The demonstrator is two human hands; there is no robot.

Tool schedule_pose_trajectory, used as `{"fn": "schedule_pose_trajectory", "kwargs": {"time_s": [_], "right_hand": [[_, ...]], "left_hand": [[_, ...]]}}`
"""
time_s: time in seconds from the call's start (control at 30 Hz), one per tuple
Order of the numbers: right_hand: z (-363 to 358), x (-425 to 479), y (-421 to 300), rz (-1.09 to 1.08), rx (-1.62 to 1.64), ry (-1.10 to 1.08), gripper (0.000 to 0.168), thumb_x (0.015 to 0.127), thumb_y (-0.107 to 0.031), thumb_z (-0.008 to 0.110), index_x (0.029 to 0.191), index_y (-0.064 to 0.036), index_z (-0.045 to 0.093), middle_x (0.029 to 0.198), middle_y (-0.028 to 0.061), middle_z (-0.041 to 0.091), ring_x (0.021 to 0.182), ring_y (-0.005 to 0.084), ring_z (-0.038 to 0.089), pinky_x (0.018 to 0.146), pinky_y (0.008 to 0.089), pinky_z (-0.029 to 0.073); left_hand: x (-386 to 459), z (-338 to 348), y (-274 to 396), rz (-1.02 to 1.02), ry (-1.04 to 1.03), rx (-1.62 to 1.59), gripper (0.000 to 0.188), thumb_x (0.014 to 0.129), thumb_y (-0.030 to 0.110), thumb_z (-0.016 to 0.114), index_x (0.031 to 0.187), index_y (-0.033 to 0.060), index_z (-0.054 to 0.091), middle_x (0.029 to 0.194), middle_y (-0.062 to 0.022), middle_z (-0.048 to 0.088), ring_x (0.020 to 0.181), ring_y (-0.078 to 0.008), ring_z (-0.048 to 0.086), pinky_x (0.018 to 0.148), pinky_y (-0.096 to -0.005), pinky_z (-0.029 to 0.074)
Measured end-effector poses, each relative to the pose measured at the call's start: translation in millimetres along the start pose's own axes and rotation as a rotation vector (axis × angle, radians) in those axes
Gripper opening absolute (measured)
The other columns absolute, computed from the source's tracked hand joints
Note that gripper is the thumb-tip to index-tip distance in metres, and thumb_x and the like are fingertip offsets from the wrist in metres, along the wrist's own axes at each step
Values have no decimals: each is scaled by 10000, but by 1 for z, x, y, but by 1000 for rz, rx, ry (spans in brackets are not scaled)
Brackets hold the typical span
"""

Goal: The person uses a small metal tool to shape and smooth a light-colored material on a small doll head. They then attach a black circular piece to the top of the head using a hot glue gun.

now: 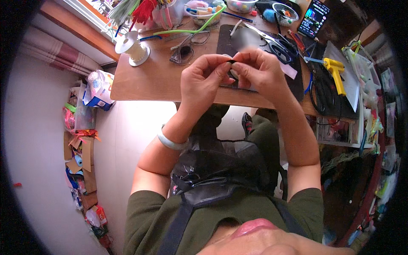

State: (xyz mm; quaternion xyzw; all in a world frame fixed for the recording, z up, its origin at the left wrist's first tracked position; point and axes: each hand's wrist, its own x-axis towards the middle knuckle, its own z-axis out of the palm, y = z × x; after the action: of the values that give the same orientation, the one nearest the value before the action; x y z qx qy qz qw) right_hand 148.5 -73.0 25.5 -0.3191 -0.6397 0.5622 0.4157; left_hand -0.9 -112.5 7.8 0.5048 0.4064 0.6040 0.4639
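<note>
Over a dark mat (223,41) near the table's front edge, my left hand (207,76) and my right hand (259,71) meet at the fingertips. Between them they pinch a small black piece (232,61), mostly hidden by the fingers; its kind cannot be told. Just beyond my right hand lie scissors (274,44) with dark handles. A small pink piece (288,70) rests on the mat to the right of that hand. Eyeglasses (185,52) lie on the table beyond my left hand.
A spool (137,51) stands at the left on the wooden table (143,83). A yellow glue gun (334,75), black cables and a phone (314,19) are at the right. Pipe cleaners (143,12) and tubs of craft pieces (204,16) line the back.
</note>
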Motion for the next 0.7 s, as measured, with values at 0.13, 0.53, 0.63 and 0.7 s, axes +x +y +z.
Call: {"fn": "schedule_pose_trajectory", "kwargs": {"time_s": [0.13, 0.53, 0.63, 0.7], "right_hand": [[-30, 44, 6, -135, -111, 100, 73, 788, -60, 599, 821, 4, 588, 638, 29, 571, 479, 60, 507, 403, 199, 396], [-62, 70, 43, 57, 218, 268, 102, 792, -108, 592, 822, -10, 590, 602, 27, 538, 459, 91, 496, 392, 222, 377], [-60, 70, 41, 77, 245, 282, 105, 813, -124, 588, 822, -19, 596, 623, 27, 557, 466, 71, 496, 391, 206, 377], [-61, 69, 38, 95, 282, 256, 113, 825, -133, 576, 825, -22, 599, 634, 29, 565, 464, 68, 494, 394, 198, 377]], "left_hand": [[34, -14, -1, -99, -25, -19, 222, 863, 120, 541, 1044, -8, 537, 902, -75, 606, 668, -95, 570, 614, -234, 511], [115, 6, -20, -132, -264, 92, 225, 851, 135, 562, 1019, -14, 545, 867, -68, 602, 711, -99, 582, 628, -231, 517], [123, 15, -30, -136, -257, 66, 173, 843, 106, 569, 946, -33, 572, 829, -74, 611, 699, -106, 597, 616, -220, 520], [122, 12, -34, -144, -240, 86, 168, 840, 101, 572, 937, -36, 574, 820, -76, 612, 690, -108, 601, 614, -219, 522]]}}
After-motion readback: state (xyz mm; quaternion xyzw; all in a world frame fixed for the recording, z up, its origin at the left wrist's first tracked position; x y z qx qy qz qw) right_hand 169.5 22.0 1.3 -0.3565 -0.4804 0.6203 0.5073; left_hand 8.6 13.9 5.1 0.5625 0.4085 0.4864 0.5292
